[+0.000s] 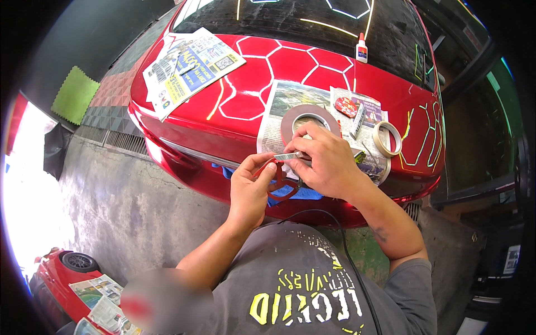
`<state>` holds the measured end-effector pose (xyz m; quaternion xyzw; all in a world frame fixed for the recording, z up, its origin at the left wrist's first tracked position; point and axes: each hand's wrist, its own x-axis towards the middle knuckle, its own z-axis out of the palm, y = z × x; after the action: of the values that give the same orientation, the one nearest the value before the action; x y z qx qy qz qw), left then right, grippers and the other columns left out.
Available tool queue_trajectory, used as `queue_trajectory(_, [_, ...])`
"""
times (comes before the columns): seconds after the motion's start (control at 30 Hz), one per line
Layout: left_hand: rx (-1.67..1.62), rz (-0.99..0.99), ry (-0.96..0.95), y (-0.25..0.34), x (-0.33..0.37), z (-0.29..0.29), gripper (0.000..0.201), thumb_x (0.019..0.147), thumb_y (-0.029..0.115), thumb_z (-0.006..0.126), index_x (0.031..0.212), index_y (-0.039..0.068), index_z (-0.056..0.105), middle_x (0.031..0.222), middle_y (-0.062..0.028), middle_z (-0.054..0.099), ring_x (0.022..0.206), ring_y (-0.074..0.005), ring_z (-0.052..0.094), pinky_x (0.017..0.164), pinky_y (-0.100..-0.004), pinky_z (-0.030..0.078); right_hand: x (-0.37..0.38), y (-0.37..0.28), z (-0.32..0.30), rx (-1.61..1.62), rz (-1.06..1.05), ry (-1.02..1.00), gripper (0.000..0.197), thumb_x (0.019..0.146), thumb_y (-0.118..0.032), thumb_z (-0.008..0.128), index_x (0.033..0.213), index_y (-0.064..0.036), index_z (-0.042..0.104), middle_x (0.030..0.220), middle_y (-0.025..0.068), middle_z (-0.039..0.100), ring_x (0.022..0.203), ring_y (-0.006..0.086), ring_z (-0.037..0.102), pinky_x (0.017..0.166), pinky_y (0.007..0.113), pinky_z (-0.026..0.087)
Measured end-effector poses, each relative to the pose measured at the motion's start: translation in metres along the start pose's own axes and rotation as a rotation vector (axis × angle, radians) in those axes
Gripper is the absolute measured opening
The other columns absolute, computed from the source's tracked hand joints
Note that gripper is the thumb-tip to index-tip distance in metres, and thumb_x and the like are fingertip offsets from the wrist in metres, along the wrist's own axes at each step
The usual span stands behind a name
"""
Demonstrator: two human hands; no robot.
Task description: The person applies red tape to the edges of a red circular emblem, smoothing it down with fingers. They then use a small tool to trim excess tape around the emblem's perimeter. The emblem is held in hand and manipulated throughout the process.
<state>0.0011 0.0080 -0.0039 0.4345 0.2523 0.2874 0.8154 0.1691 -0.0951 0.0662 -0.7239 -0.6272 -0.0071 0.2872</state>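
Observation:
Near the car's rear edge, my left hand (pixel 252 178) pinches a thin, curved red piece (pixel 286 191) that hangs in a loop below the fingers. Its exact kind is hard to make out. Close against it, my right hand (pixel 324 159) is closed on a thin silver blade (pixel 287 157), whose far end meets my left fingertips. Behind my hands, a wide roll of brown-edged tape (pixel 293 118) rests on newspaper (pixel 273 110). A utility knife (pixel 358 121) lies to its right, beside a red patterned round piece (pixel 345 106).
The red car (pixel 379 84) carries hexagon tape outlines (pixel 290 66). A masking tape roll (pixel 388 139) and a glue bottle (pixel 362 48) are on the right. A newspaper stack (pixel 190 70) lies left. Blue cloth (pixel 306 194) shows beneath my hands; a red toy-sized car (pixel 58 285) stands lower left.

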Motion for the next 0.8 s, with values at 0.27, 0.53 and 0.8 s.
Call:
queue_trajectory(0.27, [0.024,0.011,0.001,0.001,-0.003,0.006,0.022,0.107,0.005,0.066,0.128,-0.001,0.064,0.115,-0.0095,0.074,0.102,-0.0165,0.074,0.084,-0.0346,0.065,0.003,-0.001,-0.004,0.019,0.035,-0.051,0.025,0.093,-0.028,0.080,0.108,-0.0099,0.073,0.114,0.0090,0.064,0.103,0.0326,0.070,0.085,0.047,0.055])
queue_trajectory(0.53, [0.113,0.037,0.021,0.003,-0.003,0.002,0.029,0.107,0.007,0.069,0.134,-0.001,0.065,0.117,-0.0108,0.077,0.099,-0.0141,0.073,0.086,-0.0303,0.062,-0.032,-0.020,-0.035,0.185,0.136,-0.010,0.023,0.100,-0.021,0.072,0.116,-0.0088,0.061,0.110,0.0112,0.066,0.100,0.0370,0.068,0.081,0.048,0.055])
queue_trajectory(0.8, [0.243,0.163,0.063,0.002,0.001,0.008,0.020,0.107,0.010,0.070,0.125,0.000,0.067,0.107,-0.0088,0.077,0.094,-0.0120,0.072,0.078,-0.0282,0.060,-0.033,-0.003,-0.052,-0.104,-0.038,0.105,0.019,0.101,-0.013,0.069,0.118,-0.0114,0.075,0.085,0.0093,0.070,0.078,0.0338,0.070,0.070,0.045,0.054])
